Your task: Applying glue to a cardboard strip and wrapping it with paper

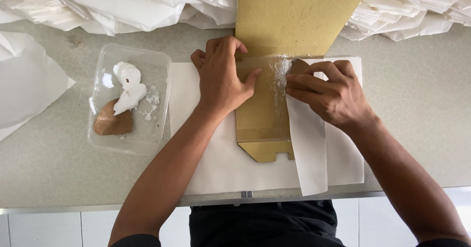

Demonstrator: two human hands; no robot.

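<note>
A long tan cardboard template (pixel 289 16) lies across a white paper sheet (pixel 216 163) on the grey table. My left hand (pixel 221 77) presses flat on the template's left edge. My right hand (pixel 328 92) pinches a small brown spreader at a smear of white glue (pixel 282 72) on the paper folded over the template. The right flap of the paper (pixel 309 149) is folded up against the template's side. The template's notched lower end (pixel 267 151) pokes out below the fold.
A clear plastic tray (pixel 159 129) at the left holds white paste and a brown cardboard scrap (pixel 113 122). Heaps of folded white paper (pixel 122 4) line the back of the table. Another white sheet (pixel 24 85) lies at far left. The table's front edge runs near my body.
</note>
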